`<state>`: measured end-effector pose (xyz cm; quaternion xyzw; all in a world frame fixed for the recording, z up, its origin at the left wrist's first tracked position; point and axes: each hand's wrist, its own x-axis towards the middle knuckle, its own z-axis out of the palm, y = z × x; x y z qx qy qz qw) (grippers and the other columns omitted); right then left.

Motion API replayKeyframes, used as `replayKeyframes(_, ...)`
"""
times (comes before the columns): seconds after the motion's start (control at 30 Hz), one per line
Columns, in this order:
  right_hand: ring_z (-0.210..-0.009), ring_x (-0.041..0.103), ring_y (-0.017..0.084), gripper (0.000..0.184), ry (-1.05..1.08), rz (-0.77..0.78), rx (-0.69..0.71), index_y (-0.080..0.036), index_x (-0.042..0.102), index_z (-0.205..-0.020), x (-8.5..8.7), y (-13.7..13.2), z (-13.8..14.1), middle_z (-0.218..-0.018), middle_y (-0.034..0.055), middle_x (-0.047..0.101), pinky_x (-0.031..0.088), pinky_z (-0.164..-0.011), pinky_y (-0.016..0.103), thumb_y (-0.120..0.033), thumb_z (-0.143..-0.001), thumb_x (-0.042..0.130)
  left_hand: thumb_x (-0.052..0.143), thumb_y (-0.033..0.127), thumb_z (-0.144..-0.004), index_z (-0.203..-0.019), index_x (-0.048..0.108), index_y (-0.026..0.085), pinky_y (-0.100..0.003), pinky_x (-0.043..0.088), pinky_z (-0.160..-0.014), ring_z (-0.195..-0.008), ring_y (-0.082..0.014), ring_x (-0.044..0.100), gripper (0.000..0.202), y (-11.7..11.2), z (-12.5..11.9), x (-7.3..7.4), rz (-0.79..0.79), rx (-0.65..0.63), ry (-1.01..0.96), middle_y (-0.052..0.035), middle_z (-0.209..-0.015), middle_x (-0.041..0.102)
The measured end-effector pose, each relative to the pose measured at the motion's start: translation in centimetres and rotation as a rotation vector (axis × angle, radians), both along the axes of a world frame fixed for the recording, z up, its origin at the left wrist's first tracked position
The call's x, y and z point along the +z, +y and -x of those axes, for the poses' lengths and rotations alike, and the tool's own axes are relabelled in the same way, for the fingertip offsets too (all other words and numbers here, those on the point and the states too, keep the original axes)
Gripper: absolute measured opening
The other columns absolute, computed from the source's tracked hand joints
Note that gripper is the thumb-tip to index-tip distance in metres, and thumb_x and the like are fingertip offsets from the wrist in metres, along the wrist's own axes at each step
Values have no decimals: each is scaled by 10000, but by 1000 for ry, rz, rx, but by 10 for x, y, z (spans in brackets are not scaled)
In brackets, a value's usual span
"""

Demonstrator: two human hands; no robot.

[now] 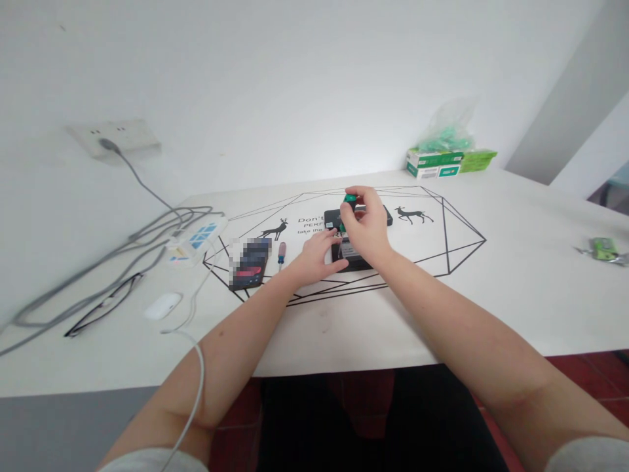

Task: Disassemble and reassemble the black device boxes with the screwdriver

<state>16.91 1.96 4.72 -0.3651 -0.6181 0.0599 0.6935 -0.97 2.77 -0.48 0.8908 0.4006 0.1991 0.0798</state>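
Note:
My right hand is closed around the green and black handle of a screwdriver, held upright with its lower end hidden behind my fingers. Below it lies a flat black device with a pale printed label. My left hand holds the left side of this device, thumb at the near edge and fingertips at the far edge. Just behind is another flat black piece, partly covered by my right hand. To the left of my left hand lies a small screwdriver with a red and blue handle.
A phone lies left of the small screwdriver. Farther left are a power strip, grey cables, glasses and a white case. Boxes stand at the back right; a green packet lies far right.

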Motion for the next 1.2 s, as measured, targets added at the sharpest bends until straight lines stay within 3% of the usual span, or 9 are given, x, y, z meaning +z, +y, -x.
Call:
replayKeyframes(0.07, -949, 654, 207, 213, 12, 19, 2, -247, 619, -1120, 1, -1, 0, -1080, 70, 684, 574, -701, 337, -209, -913, 589, 584, 490, -985, -1142, 745, 248, -522, 358, -1237, -1444, -317, 505, 329, 0, -2, 3, -41, -18, -15, -104, -1470, 647)
replayKeyframes(0.17, -967, 651, 221, 213, 28, 41, 10, -244, 618, -1126, 2, -1, -1, -1098, 83, 677, 577, -704, 354, -220, -916, 587, 535, 391, -1007, -947, 759, 254, -500, 431, -1168, -1259, -278, 624, 269, 0, -4, 5, -35, -49, 1, -80, -1231, 752)
replayKeyframes(0.3, -978, 646, 214, 207, 55, 20, -21, -251, 617, -1130, 3, 0, -3, -1099, 76, 671, 568, -698, 342, -231, -926, 586, 522, 400, -1023, -1015, 768, 247, -486, 482, -1112, -1159, -277, 660, 289, 8, 1, 1, -48, -4, -33, -84, -1124, 770)
replayKeyframes(0.5, -945, 644, 204, 199, 47, 8, -44, -247, 617, -1106, 2, 2, -5, -1071, 66, 676, 548, -667, 327, -216, -911, 589, 460, 352, -1026, -1402, 652, 171, -492, 456, -1179, -1310, -307, 615, 460, 32, 17, -5, -136, 421, -152, -141, -1384, 702)
replayKeyframes(0.6, -933, 645, 202, 198, 47, 4, -56, -244, 621, -1099, 2, 4, -6, -1061, 63, 683, 545, -666, 328, -214, -905, 592, 474, 344, -996, -1458, 599, 123, -494, 461, -1182, -1321, -320, 618, 527, 31, 17, -6, -112, 495, -138, -169, -1422, 677)
replayKeyframes(0.73, -943, 649, 212, 198, 6, -25, -97, -247, 619, -1101, 2, 7, -12, -1071, 67, 687, 573, -756, 376, -201, -910, 586, 453, 466, -1021, -1431, 608, 143, -449, 428, -1219, -1373, -298, 596, 544, 15, 8, -9, -22, 273, -71, -147, -1450, 666)
replayKeyframes(0.83, -991, 651, 239, 204, -43, -50, -127, -247, 619, -1084, 2, 13, -18, -1079, 77, 682, 579, -891, 448, -177, -895, 585, 465, 652, -998, -1575, 449, 103, -497, 327, -1280, -1528, -344, 444, 797, 4, 2, -10, 97, 85, 75, -202, -1638, 483)
replayKeyframes(0.97, -1020, 648, 263, 212, -75, -45, -154, -233, 623, -1065, -2, 24, -27, -1072, 93, 670, 555, -974, 495, -159, -872, 582, 594, 840, -839, -1672, 268, 90, -565, 214, -1309, -1622, -420, 244, 1167, -1, -1, -9, 190, 57, 196, -249, -1748, 246)
replayKeyframes(1.2, -972, 633, 252, 199, -36, -17, -230, -230, 623, -1047, -11, 44, -45, -1043, 87, 669, 551, -947, 483, -171, -863, 575, 747, 695, -795, -1608, 428, 171, -574, 314, -1255, -1510, -410, 439, 1018, 3, -3, -2, 161, 81, 106, -196, -1645, 470)
